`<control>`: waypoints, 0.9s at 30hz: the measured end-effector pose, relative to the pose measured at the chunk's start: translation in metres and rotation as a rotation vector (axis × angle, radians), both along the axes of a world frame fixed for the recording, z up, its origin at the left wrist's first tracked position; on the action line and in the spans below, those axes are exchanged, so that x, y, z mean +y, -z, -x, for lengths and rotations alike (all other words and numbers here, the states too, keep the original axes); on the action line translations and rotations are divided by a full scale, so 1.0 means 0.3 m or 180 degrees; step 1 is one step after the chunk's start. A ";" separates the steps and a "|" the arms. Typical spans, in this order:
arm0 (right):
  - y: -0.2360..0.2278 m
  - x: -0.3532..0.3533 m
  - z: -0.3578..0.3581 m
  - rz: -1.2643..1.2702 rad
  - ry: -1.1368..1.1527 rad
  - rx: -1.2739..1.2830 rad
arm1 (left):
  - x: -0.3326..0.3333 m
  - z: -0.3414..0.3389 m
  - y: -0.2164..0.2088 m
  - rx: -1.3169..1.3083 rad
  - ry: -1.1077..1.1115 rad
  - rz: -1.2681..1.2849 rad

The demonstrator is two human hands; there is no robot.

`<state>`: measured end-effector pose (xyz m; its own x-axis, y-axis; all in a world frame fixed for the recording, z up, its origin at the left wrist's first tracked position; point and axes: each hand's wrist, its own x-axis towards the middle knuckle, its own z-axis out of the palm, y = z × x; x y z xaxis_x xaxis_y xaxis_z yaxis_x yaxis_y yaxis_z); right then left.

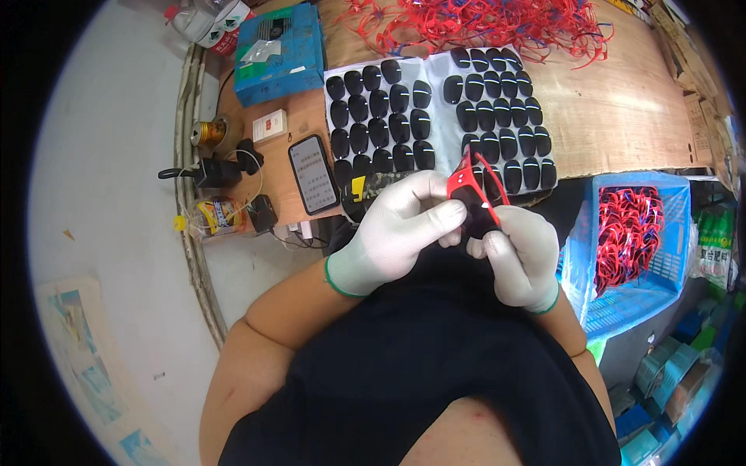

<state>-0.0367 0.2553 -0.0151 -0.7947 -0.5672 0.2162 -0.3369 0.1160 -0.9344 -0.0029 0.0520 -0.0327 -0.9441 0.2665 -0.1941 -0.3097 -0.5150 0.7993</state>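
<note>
"Start with the left hand (pixel 398 230)."

"In a white glove with a green-edged cuff. Closed in a pinch on a red sunglasses frame (pixel 468 180), with the thumb against its near side and the fingers curled underneath."

"And the right hand (pixel 522 256)?"

"Gloved the same way, also narrowed — gripping the other end of the same frame with thumb and bent fingers. Impossible to tell exactly which fingertips touch, from this angle."

"Place the frame more closely."

"Held up between both hands, with the temples pointing away from the body. Note a dark lens (pixel 479 224) in the frame, between the thumbs."

"Move on past the hands."

"Directly ahead of both, find black lenses (pixel 399 126) in rows on white sheets (pixel 440 128). Farther ahead, see a tangled heap of red frames (pixel 482 23) with bits of blue, on a wooden tabletop (pixel 602 116)."

"Now to the left of the left hand."

"Near it, a smartphone (pixel 313 175) with a lit screen. Beyond that, a small white-and-red box (pixel 270 125), then a larger blue box (pixel 276 66)."

"And to the right of the right hand?"

"Nearby, a blue plastic crate (pixel 629 314) — with more red eyewear frames (pixel 625 237) piled inside."
</note>
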 end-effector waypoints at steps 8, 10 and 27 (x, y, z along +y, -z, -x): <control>0.011 -0.008 0.005 -0.0026 0.0001 -0.0018 | -0.005 -0.003 -0.015 -0.0097 -0.0065 0.0260; 0.020 -0.009 0.012 -0.0030 -0.0098 0.0132 | 0.004 -0.003 -0.034 -0.0242 -0.0141 0.0312; 0.035 0.004 0.007 0.0098 0.0013 -0.0207 | 0.005 -0.035 -0.033 -0.0279 -0.0044 0.0364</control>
